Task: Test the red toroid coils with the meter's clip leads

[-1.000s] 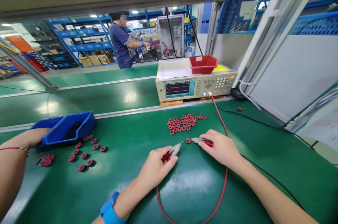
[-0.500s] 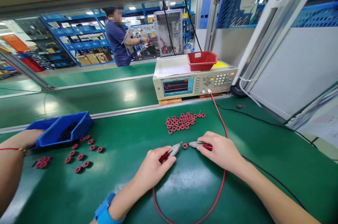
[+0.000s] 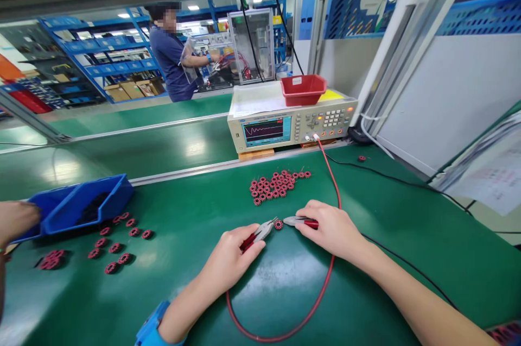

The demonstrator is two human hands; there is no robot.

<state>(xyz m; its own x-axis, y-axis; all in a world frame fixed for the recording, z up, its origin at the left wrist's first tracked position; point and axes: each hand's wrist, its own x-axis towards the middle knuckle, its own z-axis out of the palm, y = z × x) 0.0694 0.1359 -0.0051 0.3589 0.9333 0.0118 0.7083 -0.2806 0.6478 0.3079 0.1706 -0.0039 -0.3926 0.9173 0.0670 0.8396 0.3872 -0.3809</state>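
My left hand point(image 3: 228, 259) grips a red-handled test clip point(image 3: 256, 234) whose metal jaws point right. My right hand point(image 3: 331, 229) grips a second red-handled clip point(image 3: 299, 221) pointing left. Between the two clip tips, a small red wound ring coil point(image 3: 278, 224) lies on the green mat, with both tips at its sides. A red lead point(image 3: 325, 183) runs from the right clip up to the beige tester point(image 3: 291, 126), whose screen shows a trace. A pile of several red coils point(image 3: 274, 186) lies just beyond the hands.
A blue bin point(image 3: 77, 205) sits at the left with loose red coils point(image 3: 118, 243) in front of it; another person's hand point(image 3: 14, 218) rests beside it. A red tray point(image 3: 303, 89) stands on the tester. A black cable point(image 3: 391, 177) crosses the mat at right. A person works far back.
The view has drifted, so everything sits lower and further left. The left clip's tip has closed in on the coil. The other person's hand has slid left along the blue bin.
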